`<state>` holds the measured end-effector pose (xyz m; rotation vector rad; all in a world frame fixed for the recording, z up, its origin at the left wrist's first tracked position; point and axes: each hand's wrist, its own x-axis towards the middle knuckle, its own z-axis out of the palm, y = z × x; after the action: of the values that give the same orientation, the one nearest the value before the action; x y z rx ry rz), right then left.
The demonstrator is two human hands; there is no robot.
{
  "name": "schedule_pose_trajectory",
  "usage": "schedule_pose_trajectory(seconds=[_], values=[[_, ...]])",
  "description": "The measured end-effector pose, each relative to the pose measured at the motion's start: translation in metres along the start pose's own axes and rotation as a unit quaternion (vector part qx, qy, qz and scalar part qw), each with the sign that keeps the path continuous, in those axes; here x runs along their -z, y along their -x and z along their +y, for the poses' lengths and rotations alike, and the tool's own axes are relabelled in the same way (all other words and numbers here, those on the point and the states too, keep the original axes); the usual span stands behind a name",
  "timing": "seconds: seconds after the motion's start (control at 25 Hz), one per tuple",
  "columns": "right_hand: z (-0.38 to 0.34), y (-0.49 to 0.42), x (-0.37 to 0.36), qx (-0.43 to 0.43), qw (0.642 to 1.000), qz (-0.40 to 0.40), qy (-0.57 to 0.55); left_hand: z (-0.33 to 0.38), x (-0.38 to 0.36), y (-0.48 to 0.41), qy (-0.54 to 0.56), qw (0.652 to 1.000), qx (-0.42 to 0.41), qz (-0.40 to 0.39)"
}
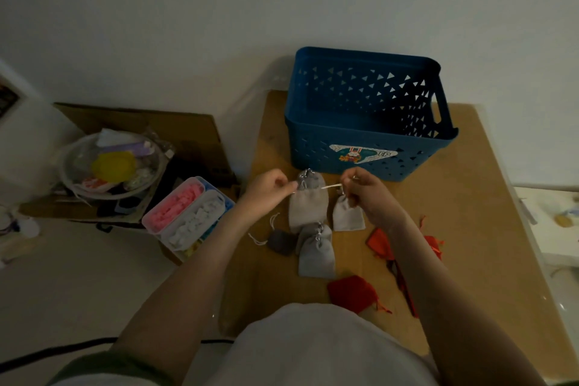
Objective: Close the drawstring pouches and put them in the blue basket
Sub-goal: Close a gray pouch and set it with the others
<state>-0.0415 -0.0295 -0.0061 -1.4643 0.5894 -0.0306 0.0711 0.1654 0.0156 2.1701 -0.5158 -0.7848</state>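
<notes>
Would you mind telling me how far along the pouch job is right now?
Barely started: no pouch shows inside the blue basket. In hand: left hand and right hand pull a cord taut at a small grey pouch. Left: other grey pouches and red pouches lie on the table.

From here the only writing I can read is on the sticker (363,154) on the near wall of the blue basket (313,147). It shows two capital letters, "EP", dark on the sticker's pale right end. Left of the letters, the sticker shows a cartoon rabbit (354,153) on a teal patch. A red and white item (94,183) in the clear bowl (67,166) is too blurred to read.
</notes>
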Motion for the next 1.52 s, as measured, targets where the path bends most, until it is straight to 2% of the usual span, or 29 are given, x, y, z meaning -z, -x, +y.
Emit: schedule_pose_trajectory(seconds=[0.12,0.2,0.28,0.36,0.4,0.48,0.56,0.64,0.72,0.8,0.92,1.0,1.16,1.24,1.4,1.52], values=[[0.003,-0.001,0.016,-0.025,0.997,0.078,0.012,-0.008,0.002,0.002,-0.002,0.999,0.016,-0.032],[0.002,-0.002,0.017,-0.045,0.995,0.08,0.031,-0.01,0.003,0.004,-0.03,0.997,0.022,-0.072],[0.0,-0.003,0.017,-0.063,0.994,0.077,0.036,-0.012,0.009,0.005,-0.011,0.995,0.041,-0.092],[-0.003,-0.001,0.021,-0.065,0.994,0.078,0.037,-0.017,0.016,0.006,0.081,0.991,0.06,-0.089],[-0.004,0.0,0.023,-0.061,0.995,0.072,0.039,-0.019,0.017,0.006,0.169,0.98,0.069,-0.081],[-0.004,0.002,0.024,-0.056,0.996,0.046,0.046,-0.017,0.017,0.005,0.381,0.918,0.077,-0.083],[-0.004,0.004,0.021,-0.049,0.997,0.019,0.057,-0.011,0.014,0.004,0.52,0.845,0.066,-0.106],[-0.009,0.005,0.016,-0.033,0.997,-0.001,0.068,-0.006,0.01,0.004,0.58,0.804,0.061,-0.119],[-0.025,0.009,0.011,-0.004,0.997,-0.028,0.069,-0.004,0.008,0.005,0.598,0.789,0.054,-0.133],[-0.044,0.014,0.003,0.036,0.992,-0.073,0.098,-0.001,0.004,0.007,0.571,0.807,0.043,-0.141],[-0.063,0.019,-0.015,0.084,0.971,-0.123,0.189,0.009,-0.007,0.005,0.459,0.88,0.048,-0.11],[-0.064,0.019,-0.026,0.1,0.967,-0.125,0.198,0.015,-0.015,0.005,0.409,0.905,0.068,-0.095],[-0.063,0.016,-0.035,0.134,0.96,-0.116,0.216,0.026,-0.023,0.01,0.357,0.924,0.1,-0.096],[-0.064,0.015,-0.037,0.149,0.956,-0.1,0.233,0.032,-0.024,0.015,0.332,0.931,0.087,-0.122],[-0.061,0.011,-0.037,0.124,0.96,-0.075,0.24,0.042,-0.023,0.024,0.285,0.936,0.043,-0.201],[-0.053,0.012,-0.033,0.103,0.979,-0.065,0.165,0.045,-0.024,0.026,0.275,0.942,0.046,-0.188]])
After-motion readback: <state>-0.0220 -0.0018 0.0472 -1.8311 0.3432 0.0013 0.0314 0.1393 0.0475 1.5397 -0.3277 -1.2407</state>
